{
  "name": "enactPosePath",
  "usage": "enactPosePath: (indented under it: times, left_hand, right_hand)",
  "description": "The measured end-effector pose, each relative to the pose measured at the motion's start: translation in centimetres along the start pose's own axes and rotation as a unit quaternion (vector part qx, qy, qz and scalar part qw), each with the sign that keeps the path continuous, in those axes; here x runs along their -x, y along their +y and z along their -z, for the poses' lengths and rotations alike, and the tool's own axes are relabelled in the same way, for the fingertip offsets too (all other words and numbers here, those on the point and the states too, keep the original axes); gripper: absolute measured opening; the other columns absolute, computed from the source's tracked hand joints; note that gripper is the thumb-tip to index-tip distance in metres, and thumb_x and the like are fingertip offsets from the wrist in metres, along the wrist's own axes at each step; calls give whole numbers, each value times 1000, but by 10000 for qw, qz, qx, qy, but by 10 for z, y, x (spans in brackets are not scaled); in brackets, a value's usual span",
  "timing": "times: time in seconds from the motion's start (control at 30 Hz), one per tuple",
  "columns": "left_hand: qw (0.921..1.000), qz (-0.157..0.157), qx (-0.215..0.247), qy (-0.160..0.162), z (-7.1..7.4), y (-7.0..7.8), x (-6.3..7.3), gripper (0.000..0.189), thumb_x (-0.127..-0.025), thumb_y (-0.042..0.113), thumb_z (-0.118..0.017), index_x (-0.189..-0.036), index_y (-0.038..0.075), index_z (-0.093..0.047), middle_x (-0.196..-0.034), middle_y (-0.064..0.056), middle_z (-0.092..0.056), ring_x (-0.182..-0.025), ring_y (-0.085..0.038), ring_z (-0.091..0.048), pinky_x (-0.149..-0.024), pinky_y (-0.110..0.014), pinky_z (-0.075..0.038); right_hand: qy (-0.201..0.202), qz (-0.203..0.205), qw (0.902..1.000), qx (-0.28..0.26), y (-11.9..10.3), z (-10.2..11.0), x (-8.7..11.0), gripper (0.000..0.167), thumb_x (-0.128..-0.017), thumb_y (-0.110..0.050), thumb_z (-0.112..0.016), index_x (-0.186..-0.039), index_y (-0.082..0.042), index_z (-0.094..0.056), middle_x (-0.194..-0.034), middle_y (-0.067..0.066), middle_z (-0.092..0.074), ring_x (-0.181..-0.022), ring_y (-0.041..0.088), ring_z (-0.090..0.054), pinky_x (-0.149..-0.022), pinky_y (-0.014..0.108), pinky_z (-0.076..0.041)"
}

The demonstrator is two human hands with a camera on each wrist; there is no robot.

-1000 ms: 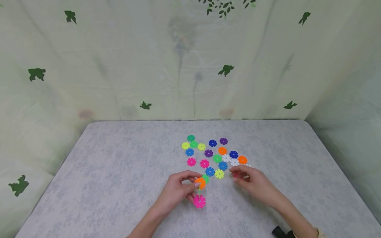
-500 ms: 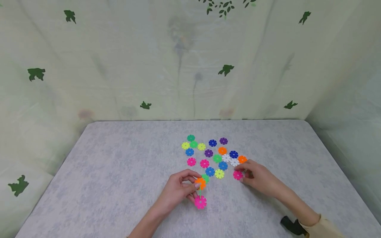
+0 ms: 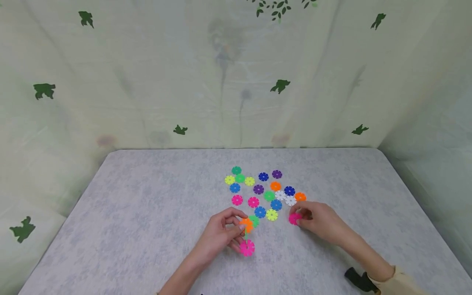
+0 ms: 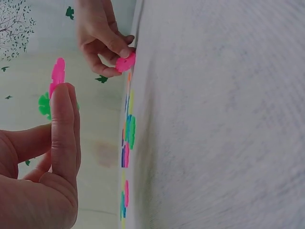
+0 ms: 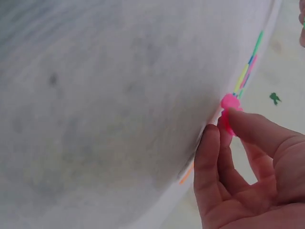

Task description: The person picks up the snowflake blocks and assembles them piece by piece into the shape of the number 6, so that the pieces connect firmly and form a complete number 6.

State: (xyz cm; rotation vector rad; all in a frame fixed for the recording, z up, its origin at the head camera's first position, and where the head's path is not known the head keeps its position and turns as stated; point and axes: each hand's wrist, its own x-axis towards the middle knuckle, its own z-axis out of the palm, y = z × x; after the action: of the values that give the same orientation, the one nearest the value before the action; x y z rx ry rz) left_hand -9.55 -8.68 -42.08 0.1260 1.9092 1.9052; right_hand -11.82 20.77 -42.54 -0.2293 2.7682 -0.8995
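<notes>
My left hand (image 3: 221,231) pinches a small joined piece made of notched plastic discs: an orange disc (image 3: 246,225) on top, a green disc (image 4: 45,106) seen edge-on from above, and a pink disc (image 3: 247,248) at the lower end. My right hand (image 3: 322,221) pinches a single pink notched disc (image 5: 230,112) between thumb and fingers, close over the table at the right end of the spread discs. In the left wrist view that pink disc (image 4: 126,62) shows at the right hand's fingertips.
Several loose notched discs lie flat beyond the hands, among them a yellow disc (image 3: 271,214), a blue disc (image 3: 259,212) and a white disc (image 3: 290,200). A grey table (image 3: 129,221) spreads around them, with a patterned curtain (image 3: 147,82) behind. A black wrist strap (image 3: 359,280) hangs by the right sleeve.
My right hand has come to pinch the pink disc, which has since tilted and shifted slightly. My left hand keeps its hold on the joined discs, nearly still.
</notes>
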Motion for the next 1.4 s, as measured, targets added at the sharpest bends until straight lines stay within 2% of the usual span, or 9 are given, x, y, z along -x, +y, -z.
enactPosePath:
  times: [0.17,0.3,0.43,0.53,0.73,0.9,1.0,1.2,1.4]
  left_hand:
    - [10000,16,-3,12,-1,1,0,23,-94,9,-66,-115,3,-62,-81,-10,-60,-62,-24,-66,-58,-39,-57]
    - [10000,-14,-12,33,-1,2,0,25,-94,8,-66,-118,2,-61,-84,-11,-60,-62,-24,-66,-59,-39,-58]
    - [9999,-53,-30,117,-1,2,-1,29,-94,8,-65,-122,0,-60,-85,-11,-60,-61,-24,-66,-60,-39,-58]
    - [9999,-84,-34,137,-1,3,0,29,-95,7,-64,-122,-1,-60,-84,-11,-59,-61,-23,-65,-60,-39,-58]
    - [9999,-123,-52,78,-4,4,1,27,-95,7,-64,-121,-1,-61,-86,-11,-59,-60,-22,-64,-60,-38,-58]
    - [9999,-93,-96,103,-4,5,2,28,-95,8,-65,-121,-1,-61,-86,-11,-59,-61,-22,-65,-60,-36,-57]
    - [9999,-87,-57,108,-5,7,3,28,-95,8,-65,-121,-1,-61,-85,-10,-59,-62,-22,-64,-60,-35,-57]
    - [10000,-16,20,-3,-6,8,5,26,-94,8,-65,-119,0,-64,-86,-10,-61,-61,-21,-65,-59,-33,-57]
    - [9998,-29,89,-181,-7,7,5,25,-93,9,-67,-116,-1,-66,-85,-10,-64,-59,-19,-64,-56,-30,-55]
  right_hand:
    - [128,-4,9992,-377,-6,-2,6,22,-87,-5,-73,-100,-23,-73,-93,-10,-65,-83,14,-58,-74,32,-52]
    - [226,134,9965,-793,-12,-5,11,27,-89,-1,-69,-105,-22,-73,-100,-10,-65,-89,14,-59,-78,31,-53]
    - [454,361,9933,-1000,-21,-7,18,34,-87,3,-70,-110,-22,-74,-101,-10,-65,-92,14,-59,-76,26,-53]
    - [647,342,9897,-1230,-32,-9,22,37,-86,2,-72,-114,-20,-72,-103,-9,-65,-92,15,-60,-74,25,-53]
    - [816,81,9726,-2176,-52,-16,25,29,-85,3,-74,-109,-13,-68,-96,0,-65,-86,19,-61,-73,24,-55]
    - [769,314,9588,-2716,-60,-20,26,22,-86,0,-73,-104,-13,-68,-94,3,-66,-86,25,-63,-72,29,-56]
    - [658,540,9538,-2881,-62,-23,26,20,-89,-4,-71,-105,-15,-68,-96,1,-67,-89,29,-65,-75,31,-57]
    - [690,916,9469,-3005,-67,-29,25,20,-91,-9,-70,-107,-21,-69,-99,-3,-69,-94,23,-67,-81,30,-55]
    - [778,1007,9511,-2814,-70,-35,25,16,-90,-12,-72,-101,-24,-71,-96,-6,-68,-91,19,-66,-80,29,-55]
